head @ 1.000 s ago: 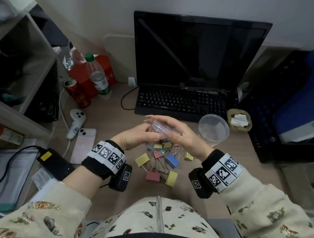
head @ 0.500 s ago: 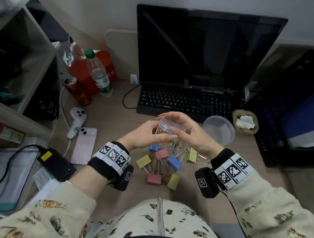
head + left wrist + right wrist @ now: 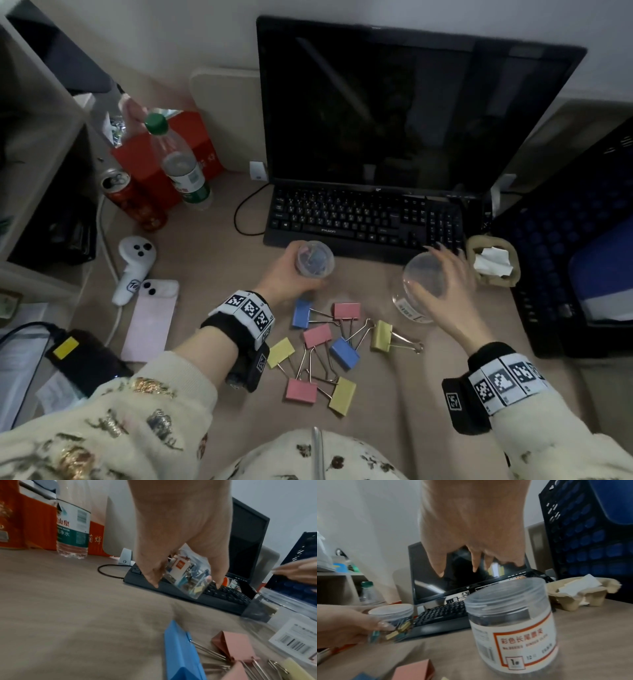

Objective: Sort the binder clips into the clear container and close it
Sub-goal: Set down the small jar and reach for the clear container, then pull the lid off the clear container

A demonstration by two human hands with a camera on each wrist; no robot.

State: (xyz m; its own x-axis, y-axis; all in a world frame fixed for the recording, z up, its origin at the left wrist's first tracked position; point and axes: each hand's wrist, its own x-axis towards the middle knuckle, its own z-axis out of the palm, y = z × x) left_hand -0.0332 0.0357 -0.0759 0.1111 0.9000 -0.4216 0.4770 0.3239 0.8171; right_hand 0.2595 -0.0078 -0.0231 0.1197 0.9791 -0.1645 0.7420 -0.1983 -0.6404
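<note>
My left hand (image 3: 289, 274) grips a small clear jar (image 3: 314, 262) holding several small clips, just in front of the keyboard; the jar also shows in the left wrist view (image 3: 186, 574) and the right wrist view (image 3: 392, 616). My right hand (image 3: 445, 284) hovers with spread fingers over the large clear container (image 3: 419, 284), which stands upright with a white and orange label (image 3: 513, 622). No finger visibly touches it. Several pink, blue and yellow binder clips (image 3: 329, 346) lie loose on the desk between my wrists.
A black keyboard (image 3: 363, 219) and monitor (image 3: 411, 102) stand behind. At left are a water bottle (image 3: 181, 171), a red can (image 3: 128, 197), a white controller (image 3: 133, 263) and a pink phone (image 3: 150, 318). A cardboard tray (image 3: 493, 262) and dark crate (image 3: 565, 257) are at right.
Both hands were together on the small jar above the clips. My right hand has let go and moved right over the large container; my left hand has carried the jar left, toward the keyboard.
</note>
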